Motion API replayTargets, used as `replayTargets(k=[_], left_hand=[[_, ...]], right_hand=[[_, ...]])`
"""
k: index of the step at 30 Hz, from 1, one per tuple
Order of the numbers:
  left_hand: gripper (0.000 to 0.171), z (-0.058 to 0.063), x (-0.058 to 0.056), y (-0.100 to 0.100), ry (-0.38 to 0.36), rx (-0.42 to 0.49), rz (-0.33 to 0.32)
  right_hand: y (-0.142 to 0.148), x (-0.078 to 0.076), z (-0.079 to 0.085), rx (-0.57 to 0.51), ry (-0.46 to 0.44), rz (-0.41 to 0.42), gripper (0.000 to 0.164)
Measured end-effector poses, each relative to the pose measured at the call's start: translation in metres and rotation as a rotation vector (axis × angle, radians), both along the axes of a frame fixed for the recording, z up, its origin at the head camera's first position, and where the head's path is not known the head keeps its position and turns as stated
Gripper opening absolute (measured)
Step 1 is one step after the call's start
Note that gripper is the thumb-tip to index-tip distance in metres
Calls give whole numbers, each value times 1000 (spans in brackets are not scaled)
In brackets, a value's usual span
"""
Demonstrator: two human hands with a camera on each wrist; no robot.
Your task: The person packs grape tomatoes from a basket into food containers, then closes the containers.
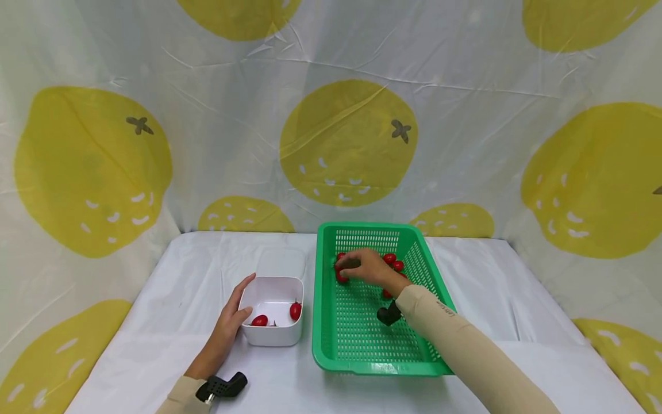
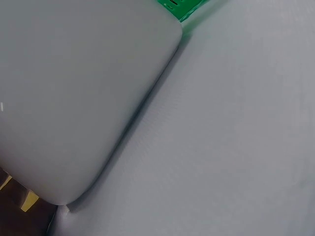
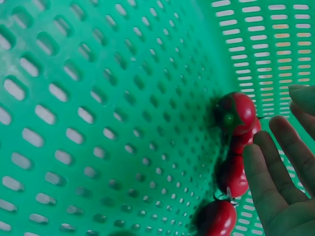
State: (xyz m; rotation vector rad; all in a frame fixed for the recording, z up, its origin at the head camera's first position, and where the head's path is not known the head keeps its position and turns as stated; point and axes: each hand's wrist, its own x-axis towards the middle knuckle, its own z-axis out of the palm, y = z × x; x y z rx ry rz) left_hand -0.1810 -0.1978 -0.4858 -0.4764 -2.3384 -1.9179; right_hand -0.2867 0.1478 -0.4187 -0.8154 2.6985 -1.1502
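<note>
A green perforated basket [image 1: 372,366] holds several red cherry tomatoes [image 1: 389,258]. My right hand [image 1: 347,267] reaches into its far left part, fingers [image 3: 268,177] straight and relaxed, just beside a row of tomatoes [image 3: 236,113] along the wall. It holds nothing. A white square container [image 1: 272,336] stands left of the basket with two tomatoes [image 1: 259,320] inside. My left hand [image 1: 243,296] rests against its left side, fingers lying along the wall. In the left wrist view only the container's white wall [image 2: 74,98] and a green basket corner [image 2: 182,7] show.
The white-covered table [image 1: 170,299] is enclosed at the back and both sides by a lemon-print curtain [image 1: 346,144]. A clear lid [image 1: 281,261] lies behind the white container. Black wrist camera mounts [image 1: 222,386] sit on both forearms.
</note>
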Motion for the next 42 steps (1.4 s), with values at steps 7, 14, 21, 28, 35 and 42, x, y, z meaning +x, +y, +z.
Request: replayTargets(k=[7,14,21,28,35,42], left_hand=[[62,-1,0,0,-8,4,1],[62,-1,1,1,6,5,-4],[62,-1,1,1,24,3,-5],[62,-2,0,1,25,15,-5],[62,-1,1,1,10,12,0],[62,-1,0,0,14,3,-5]], right_hand=[[-1,2,-8,51,-10,14,25],[-2,6,-10,51,15,45,22],[-3,4,-17,75,32,96,20],[-7,6,-15,131,20,88,20],[-7,8,-14,173,15,66,22],[-8,7,-14,198,10,53,24]])
